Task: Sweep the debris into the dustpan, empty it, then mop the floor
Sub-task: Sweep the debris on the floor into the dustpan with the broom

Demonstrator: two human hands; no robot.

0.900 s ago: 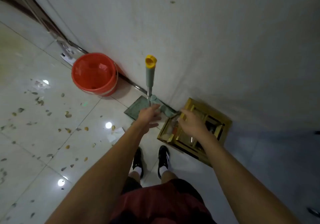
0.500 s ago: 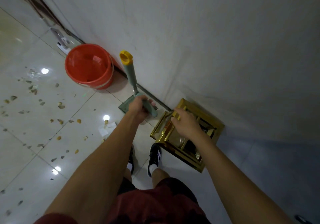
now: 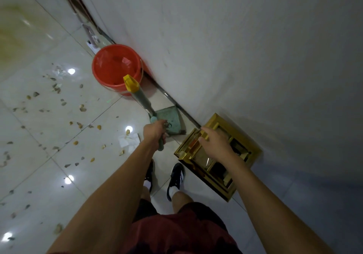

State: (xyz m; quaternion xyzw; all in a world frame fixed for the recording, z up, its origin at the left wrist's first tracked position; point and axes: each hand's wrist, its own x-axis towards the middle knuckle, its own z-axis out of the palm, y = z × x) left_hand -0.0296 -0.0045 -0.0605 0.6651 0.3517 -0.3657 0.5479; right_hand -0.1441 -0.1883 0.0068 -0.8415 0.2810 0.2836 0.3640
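My left hand grips a green handle with a yellow cap that leans up and left toward the bucket. Its lower end meets the green dustpan, which sits on the floor against the wall. My right hand hovers with relaxed fingers over a gold frame-like stand and holds nothing. Debris of small leaves and scraps lies scattered over the glossy tiles to the left. A crumpled white paper lies just left of my left hand.
An orange bucket stands against the wall beyond the dustpan. My two feet in black shoes stand between the debris and the gold stand. A small white object lies by the baseboard further back.
The yellow-capped handle has tilted from upright to leaning left toward the bucket, with my left hand closing round it. My right hand has stayed above the gold stand.
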